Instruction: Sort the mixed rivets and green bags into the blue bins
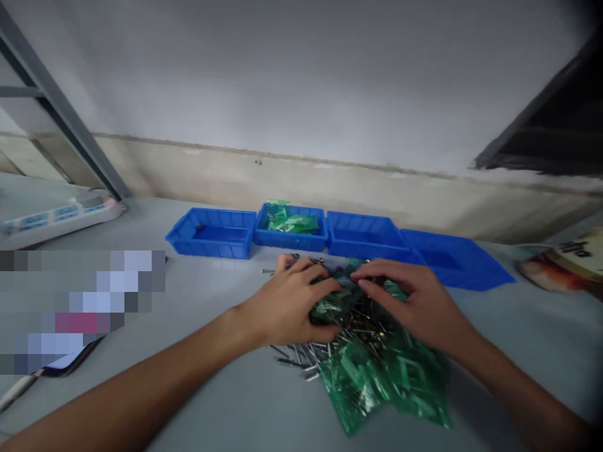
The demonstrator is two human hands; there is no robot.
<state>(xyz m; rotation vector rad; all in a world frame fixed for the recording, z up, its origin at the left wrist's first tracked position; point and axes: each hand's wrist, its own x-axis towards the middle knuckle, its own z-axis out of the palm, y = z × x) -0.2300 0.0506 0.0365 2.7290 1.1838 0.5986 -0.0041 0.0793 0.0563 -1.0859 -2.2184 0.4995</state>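
My left hand (294, 307) reaches over a pile of long metal screws (362, 323), its fingers spread and its thumb apart. A green plastic bag (332, 309) lies under and beside those fingers; whether they grip it I cannot tell. My right hand (414, 298) comes in from the right, thumb and forefinger brought close together near the bag's upper end. Whatever lies between those fingertips is too blurred to name. On the near side of the pile lie more green bags (353, 383), one with small metal parts showing through.
Four blue bins stand in a row along the wall; one bin (292, 242) contains green bags. Left of them are a white power strip (89, 216) and a phone (70, 361) with a cable. A printed package (572, 263) sits at far right.
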